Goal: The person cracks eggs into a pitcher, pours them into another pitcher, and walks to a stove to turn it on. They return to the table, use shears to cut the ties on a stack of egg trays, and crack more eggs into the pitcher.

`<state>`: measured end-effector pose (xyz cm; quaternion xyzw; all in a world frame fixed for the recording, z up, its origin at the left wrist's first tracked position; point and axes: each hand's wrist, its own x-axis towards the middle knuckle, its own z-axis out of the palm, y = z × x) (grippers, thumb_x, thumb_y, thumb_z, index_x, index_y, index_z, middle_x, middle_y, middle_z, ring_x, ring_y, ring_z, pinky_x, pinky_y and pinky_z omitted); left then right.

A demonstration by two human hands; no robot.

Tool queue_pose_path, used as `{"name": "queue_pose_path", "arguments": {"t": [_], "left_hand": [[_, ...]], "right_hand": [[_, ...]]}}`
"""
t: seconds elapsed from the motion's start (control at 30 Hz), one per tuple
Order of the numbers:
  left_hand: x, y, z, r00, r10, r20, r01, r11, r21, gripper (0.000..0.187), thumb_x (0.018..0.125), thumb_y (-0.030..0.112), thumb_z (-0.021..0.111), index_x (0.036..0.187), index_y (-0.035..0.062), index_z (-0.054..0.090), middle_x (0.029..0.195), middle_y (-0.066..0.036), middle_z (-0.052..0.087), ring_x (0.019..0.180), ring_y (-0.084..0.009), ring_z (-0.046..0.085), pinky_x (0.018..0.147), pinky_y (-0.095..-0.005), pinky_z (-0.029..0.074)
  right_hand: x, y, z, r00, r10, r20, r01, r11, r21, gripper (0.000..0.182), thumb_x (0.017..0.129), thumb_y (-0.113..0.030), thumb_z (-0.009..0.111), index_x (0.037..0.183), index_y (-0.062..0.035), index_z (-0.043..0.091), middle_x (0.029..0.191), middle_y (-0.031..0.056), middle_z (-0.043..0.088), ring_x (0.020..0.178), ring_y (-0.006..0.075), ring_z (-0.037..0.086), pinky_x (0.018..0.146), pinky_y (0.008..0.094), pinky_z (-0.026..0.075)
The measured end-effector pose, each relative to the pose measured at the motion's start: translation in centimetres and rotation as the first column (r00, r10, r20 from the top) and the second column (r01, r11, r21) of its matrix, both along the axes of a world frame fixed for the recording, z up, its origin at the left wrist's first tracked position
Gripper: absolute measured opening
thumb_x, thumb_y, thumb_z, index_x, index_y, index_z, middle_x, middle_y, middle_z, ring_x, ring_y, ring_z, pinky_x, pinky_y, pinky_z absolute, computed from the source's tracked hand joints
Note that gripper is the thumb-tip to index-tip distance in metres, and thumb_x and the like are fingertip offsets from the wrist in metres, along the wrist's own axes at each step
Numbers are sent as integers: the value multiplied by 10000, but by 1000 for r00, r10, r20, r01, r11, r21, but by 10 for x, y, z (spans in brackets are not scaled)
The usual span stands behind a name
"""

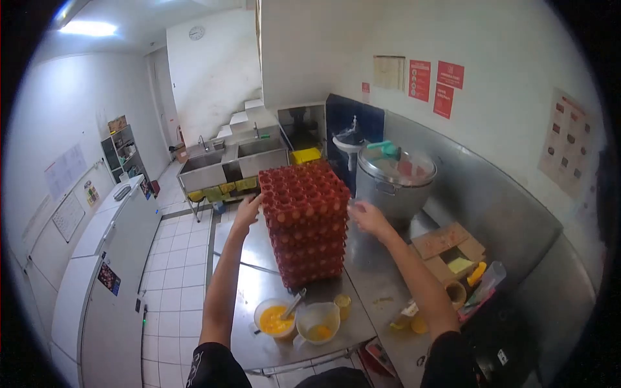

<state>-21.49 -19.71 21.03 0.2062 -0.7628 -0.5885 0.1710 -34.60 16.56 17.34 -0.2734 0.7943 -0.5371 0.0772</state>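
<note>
A tall stack of red egg trays [307, 223] stands on the steel table [249, 284]; the cups of the top tray show no eggs. My left hand [246, 212] is at the upper left side of the stack, fingers apart. At the upper right side is my right hand [367, 216], its fingers bent near the tray edge; what they hold, if anything, is too small to tell. Nearer to me sit a jug of yellow egg [277, 320] with a metal-handled tool in it, a clear jug [318, 323] with some egg, and a small glass [343, 305].
A large lidded metal pot [396, 181] is behind at the right. An open cardboard box [447, 249] and bottles lie along the right wall. Steel sinks [236, 155] stand at the back, and white chest freezers [116, 239] line the left.
</note>
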Motion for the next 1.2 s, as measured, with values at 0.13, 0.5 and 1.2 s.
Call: {"name": "queue_pose_path", "arguments": {"t": [0.13,0.5,1.2], "left_hand": [[-31,-12,-10,996,-85,23,81,984,159,457,868,446,665,1147,85,642,1030,-30,629,892,-147,574,718,-331,451],[-55,-3,34,955,-88,-285,189,917,352,172,873,266,630,973,128,657,857,1,648,740,-111,588,618,-265,424],[-203,38,106,755,-486,-440,630,724,281,312,820,260,719,974,19,594,852,-31,596,899,-166,593,788,-363,522]], "right_hand": [[-43,-47,21,958,-273,-82,282,952,117,633,965,-408,578,1446,-38,398,1323,200,547,1144,318,580,893,474,513],[-85,-66,61,876,-314,367,410,885,-222,329,954,-276,623,1156,-28,546,1020,74,594,782,166,559,617,301,449],[-103,-19,28,876,-44,480,354,735,-579,171,1006,-172,486,1006,-32,584,713,21,484,580,143,412,534,315,405]]}}
